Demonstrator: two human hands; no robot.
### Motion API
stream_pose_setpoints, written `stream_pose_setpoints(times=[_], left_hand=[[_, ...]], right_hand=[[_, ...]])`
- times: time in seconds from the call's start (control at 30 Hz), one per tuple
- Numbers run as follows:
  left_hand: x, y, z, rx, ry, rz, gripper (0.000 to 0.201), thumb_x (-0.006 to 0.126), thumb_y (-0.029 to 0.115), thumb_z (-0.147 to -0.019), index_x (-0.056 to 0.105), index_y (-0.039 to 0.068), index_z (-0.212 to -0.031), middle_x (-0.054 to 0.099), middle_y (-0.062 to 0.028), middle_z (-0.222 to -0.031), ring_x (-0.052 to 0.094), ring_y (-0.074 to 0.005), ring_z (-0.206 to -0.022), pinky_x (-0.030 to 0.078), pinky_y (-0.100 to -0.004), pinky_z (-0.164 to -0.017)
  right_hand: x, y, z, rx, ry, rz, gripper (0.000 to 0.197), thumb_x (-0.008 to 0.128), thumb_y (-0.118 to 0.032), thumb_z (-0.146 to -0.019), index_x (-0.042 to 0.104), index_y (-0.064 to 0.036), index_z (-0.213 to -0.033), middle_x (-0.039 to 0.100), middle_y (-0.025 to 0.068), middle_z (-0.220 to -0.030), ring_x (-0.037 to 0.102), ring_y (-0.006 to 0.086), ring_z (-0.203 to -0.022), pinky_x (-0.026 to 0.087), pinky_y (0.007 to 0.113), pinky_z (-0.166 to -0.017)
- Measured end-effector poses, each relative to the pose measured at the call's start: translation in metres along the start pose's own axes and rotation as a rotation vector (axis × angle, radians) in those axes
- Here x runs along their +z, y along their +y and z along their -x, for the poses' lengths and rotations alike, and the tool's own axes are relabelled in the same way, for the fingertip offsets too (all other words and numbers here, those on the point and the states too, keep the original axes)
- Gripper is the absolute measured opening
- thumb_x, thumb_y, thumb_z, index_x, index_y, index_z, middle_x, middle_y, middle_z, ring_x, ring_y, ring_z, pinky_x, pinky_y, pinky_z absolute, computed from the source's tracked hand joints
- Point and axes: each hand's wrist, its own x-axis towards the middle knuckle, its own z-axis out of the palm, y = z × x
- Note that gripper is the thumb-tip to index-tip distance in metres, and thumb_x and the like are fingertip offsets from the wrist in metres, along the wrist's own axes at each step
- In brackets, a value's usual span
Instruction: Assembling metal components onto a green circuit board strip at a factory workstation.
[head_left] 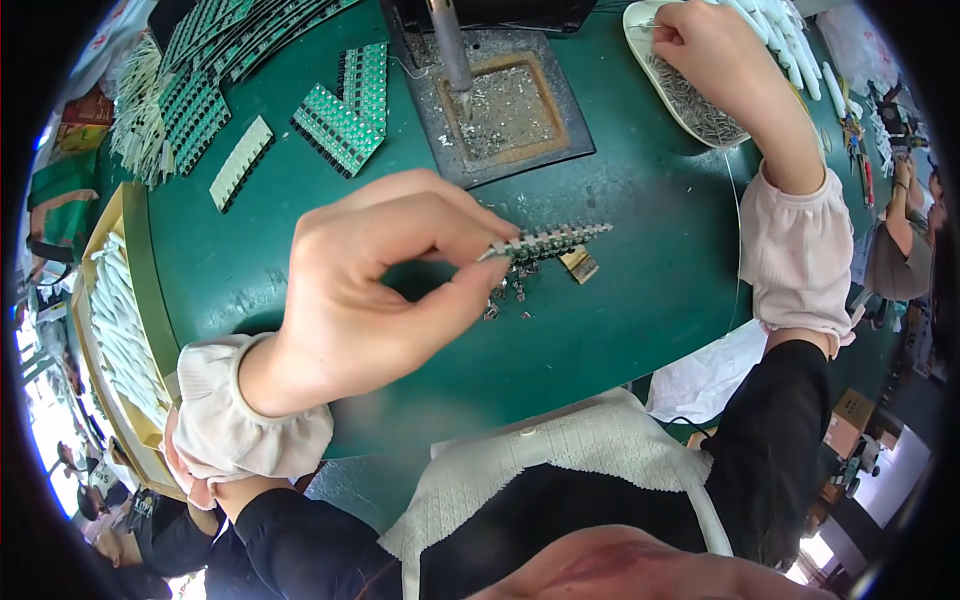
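Observation:
My left hand (370,290) is closed in a pinch on one end of a circuit board strip (560,240). The strip is held edge-on above the green table, small parts lined along it. Below it lie small metal bits (518,285) and a small tan block (580,264). At the far right, my right hand (705,45) is over a pale tray (634,50) of many thin metal pins (700,108). Its fingers are curled together; a thin pale sliver shows by the fingertips, too small to name.
A metal rod (448,45) points down over a solder-spattered plate (490,165) at the back centre. Green circuit boards (340,130) and a pale strip (241,165) lie back left. A yellow-edged box (150,290) of white pieces stands left; white tubes (790,45) lie back right.

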Motion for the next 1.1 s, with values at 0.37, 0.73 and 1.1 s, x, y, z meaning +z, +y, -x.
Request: stream_pose_setpoints(times=[0.37,0.73,1.1], left_hand=[[-0.010,-0.002,-0.012,0.535,0.051,-0.648,0.034,0.078,-0.005,-0.072,0.072,-0.003,-0.105,0.071,-0.0179,-0.107,0.067,-0.0293,-0.085,0.055,-0.0363,-0.071],[-0.011,-0.007,-0.007,0.665,0.096,-0.775,0.037,0.077,0.000,-0.070,0.071,-0.005,-0.106,0.071,-0.0190,-0.107,0.071,-0.0342,-0.097,0.061,-0.0391,-0.082],[-0.010,-0.004,-0.008,0.651,0.085,-0.731,0.038,0.077,0.000,-0.069,0.070,-0.007,-0.105,0.070,-0.0213,-0.111,0.071,-0.0349,-0.098,0.061,-0.0409,-0.083]], right_hand=[[-0.016,-0.036,0.001,-0.156,-0.290,-0.992,0.006,0.069,-0.006,-0.097,0.065,-0.0024,-0.093,0.055,-0.0054,-0.085,0.046,0.0021,-0.076,0.038,0.020,-0.068],[-0.025,-0.084,0.019,-0.251,-0.507,-1.256,0.010,0.078,-0.001,-0.082,0.072,-0.0035,-0.089,0.057,-0.0005,-0.094,0.050,0.0053,-0.076,0.035,0.022,-0.061],[-0.019,-0.083,0.022,-0.298,-0.449,-1.245,0.011,0.080,-0.002,-0.081,0.073,-0.0041,-0.090,0.056,-0.0007,-0.093,0.049,0.0050,-0.074,0.034,0.021,-0.059]])
